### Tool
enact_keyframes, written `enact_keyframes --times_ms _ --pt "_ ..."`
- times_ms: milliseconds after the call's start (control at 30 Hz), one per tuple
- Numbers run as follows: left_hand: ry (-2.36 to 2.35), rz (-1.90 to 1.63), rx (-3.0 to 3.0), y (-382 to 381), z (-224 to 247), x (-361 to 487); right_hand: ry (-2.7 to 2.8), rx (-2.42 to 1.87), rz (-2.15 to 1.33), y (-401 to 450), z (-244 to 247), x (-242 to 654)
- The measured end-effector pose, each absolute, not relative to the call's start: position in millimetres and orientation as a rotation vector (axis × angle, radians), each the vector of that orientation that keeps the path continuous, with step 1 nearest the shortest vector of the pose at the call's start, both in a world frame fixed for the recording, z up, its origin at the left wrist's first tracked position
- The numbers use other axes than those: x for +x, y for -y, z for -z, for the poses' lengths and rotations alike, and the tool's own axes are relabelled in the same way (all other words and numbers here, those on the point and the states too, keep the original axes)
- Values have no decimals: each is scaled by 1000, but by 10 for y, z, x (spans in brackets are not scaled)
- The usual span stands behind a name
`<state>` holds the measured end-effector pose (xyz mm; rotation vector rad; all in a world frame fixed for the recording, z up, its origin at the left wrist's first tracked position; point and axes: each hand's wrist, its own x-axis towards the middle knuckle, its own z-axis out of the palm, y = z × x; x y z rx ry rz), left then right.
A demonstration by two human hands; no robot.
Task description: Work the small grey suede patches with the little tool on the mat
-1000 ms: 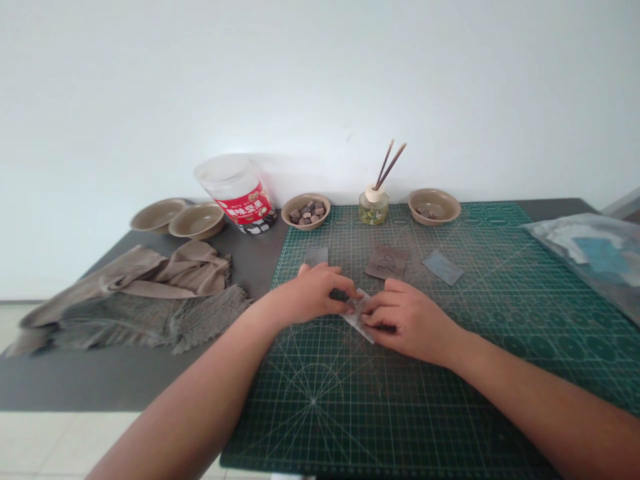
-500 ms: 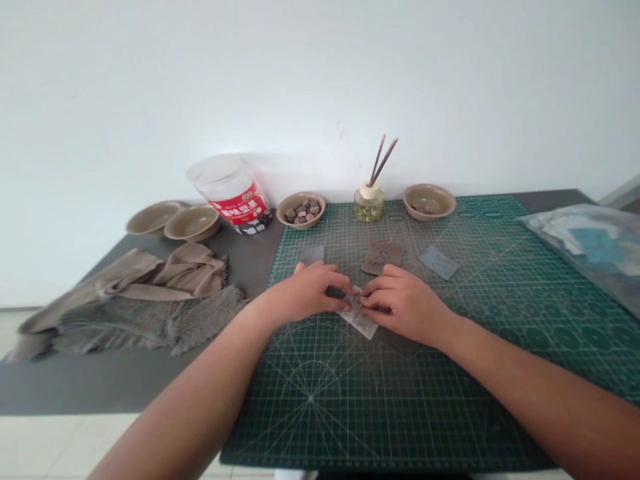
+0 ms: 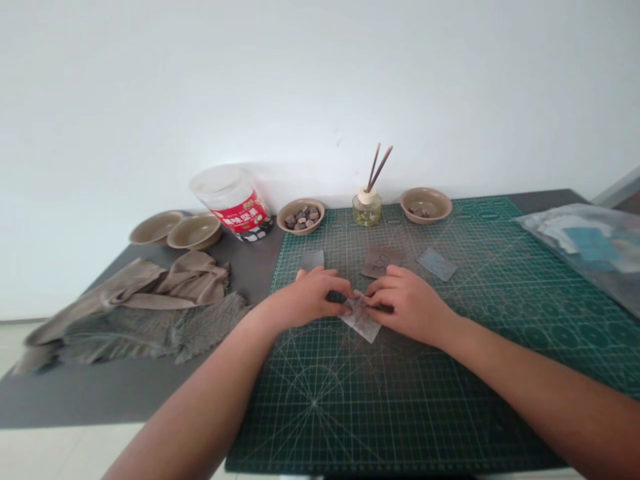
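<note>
More of the pale sheet point(image 3: 367, 327) shows at the near side than a second ago. Both hands pinch its far part over the green mat point(image 3: 425, 400), left hand point(image 3: 315, 297) and right hand point(image 3: 407, 305) close together. Just beyond lie a grey patch point(image 3: 314, 259), a brown patch point(image 3: 375, 265) and a bluish patch point(image 3: 437, 263); farther off, the stone-filled bowl point(image 3: 283, 225) sits left of the scent bottle point(image 3: 367, 209).

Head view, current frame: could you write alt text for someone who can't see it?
The left hand and right hand have their fingertips at a small pale sheet over a green gridded cutting mat. Behind stand a reed diffuser and a red-labelled jar; crumpled cloths lie at left.
</note>
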<state>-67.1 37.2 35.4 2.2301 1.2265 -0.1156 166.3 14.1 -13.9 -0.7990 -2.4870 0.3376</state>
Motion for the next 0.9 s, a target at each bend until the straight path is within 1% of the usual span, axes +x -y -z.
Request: enact_keyframes --times_ms 133,333,467,633,800,900 --pt "-1235 116 2269 -365 -341 -672 2529 -704 -350 -120 144 1653" --pt "-1247 52 2424 -341 -302 -686 2462 -824 -357 -208 169 1673" --pt "-1240 77 2414 -343 -294 -691 2431 -835 -346 -171 176 1656" --pt "-1262 101 2360 -347 -314 -680 2498 -654 -357 -65 180 1643" --pt "-1244 93 2378 -350 -312 -685 2464 -700 -321 -86 169 1685" --pt "-1254 85 2379 -349 -306 -690 2518 -584 -318 -89 166 1702"
